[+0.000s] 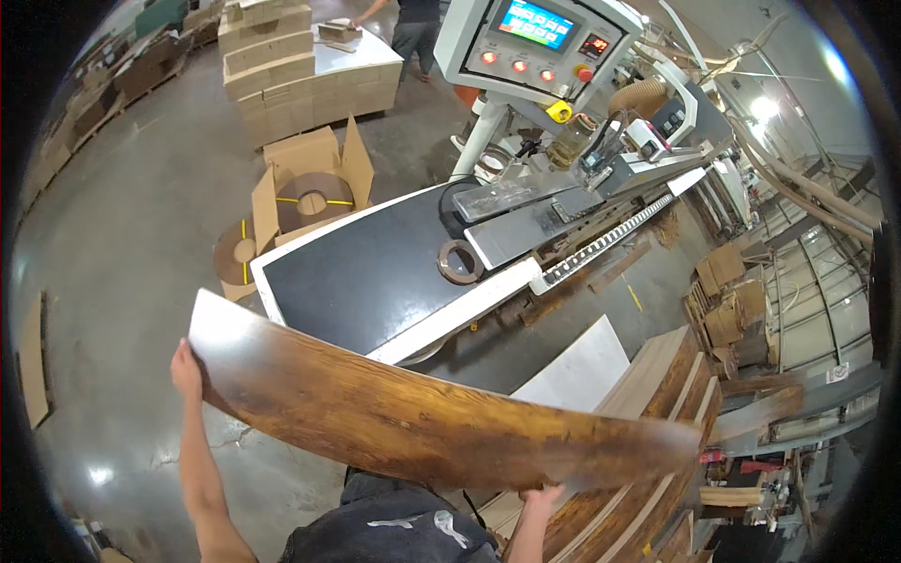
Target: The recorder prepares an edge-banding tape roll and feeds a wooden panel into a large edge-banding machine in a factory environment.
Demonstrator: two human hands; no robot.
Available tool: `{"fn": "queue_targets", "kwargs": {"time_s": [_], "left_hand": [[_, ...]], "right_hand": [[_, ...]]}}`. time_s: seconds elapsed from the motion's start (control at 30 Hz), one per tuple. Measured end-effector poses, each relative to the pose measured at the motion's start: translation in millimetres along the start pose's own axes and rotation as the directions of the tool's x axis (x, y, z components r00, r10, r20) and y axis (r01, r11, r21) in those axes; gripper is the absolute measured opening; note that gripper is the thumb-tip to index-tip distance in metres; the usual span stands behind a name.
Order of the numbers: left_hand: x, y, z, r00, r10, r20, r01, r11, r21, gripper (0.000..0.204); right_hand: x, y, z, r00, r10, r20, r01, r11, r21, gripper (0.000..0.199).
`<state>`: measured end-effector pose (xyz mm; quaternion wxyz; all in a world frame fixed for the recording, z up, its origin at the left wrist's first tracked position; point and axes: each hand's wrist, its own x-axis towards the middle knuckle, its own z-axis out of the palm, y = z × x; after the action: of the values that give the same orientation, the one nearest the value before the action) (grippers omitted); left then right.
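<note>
A long brown wood-grain board [422, 422] spans the view in front of me, its glossy face turned up and catching the light at the left end. My left hand [187, 368] is closed on the board's left end, with its fingers partly hidden behind it. At the lower long edge, right of the middle, my right hand [542, 494] grips the board, and most of its fingers are out of sight underneath. Beyond the board lies the dark, white-edged table [366, 263] of an edge-banding machine [601, 178]. A small brown roll of banding [460, 262] rests there.
A control panel [530, 47] with a lit screen rises behind the machine. Stacked boards [648, 403] stand at my right beside a white panel [577, 366]. An open carton [310, 174] with rolls of banding is left of the table. Far back, a person [413, 38] stands by stacked panels [272, 84].
</note>
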<state>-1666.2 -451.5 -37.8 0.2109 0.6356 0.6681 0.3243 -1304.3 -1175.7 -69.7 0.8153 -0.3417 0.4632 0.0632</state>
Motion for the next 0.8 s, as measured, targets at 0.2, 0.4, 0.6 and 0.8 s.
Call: {"fn": "queue_targets", "kwargs": {"time_s": [0.2,0.4,0.6,0.8], "left_hand": [[54,-97,-13,0.983,-0.182,-0.021,0.18,0.98,-0.083,0.054],[70,-168,-16,0.925,-0.371,0.087,0.381,0.904,-0.196,0.061],[65,-178,-22,0.93,-0.36,0.077,0.367,0.924,-0.105,0.063],[40,-108,6,0.944,-0.229,-0.237,0.33,0.641,0.693,0.071]], "right_hand": [[-17,65,181,0.97,0.082,0.227,-0.04,0.982,-0.185,0.083],[-21,133,311,0.971,0.054,0.235,0.023,0.949,-0.315,0.083],[-6,173,363,0.931,0.229,0.285,-0.115,0.923,-0.366,0.08],[-8,182,372,0.935,0.264,0.238,-0.143,0.893,-0.428,0.089]]}}
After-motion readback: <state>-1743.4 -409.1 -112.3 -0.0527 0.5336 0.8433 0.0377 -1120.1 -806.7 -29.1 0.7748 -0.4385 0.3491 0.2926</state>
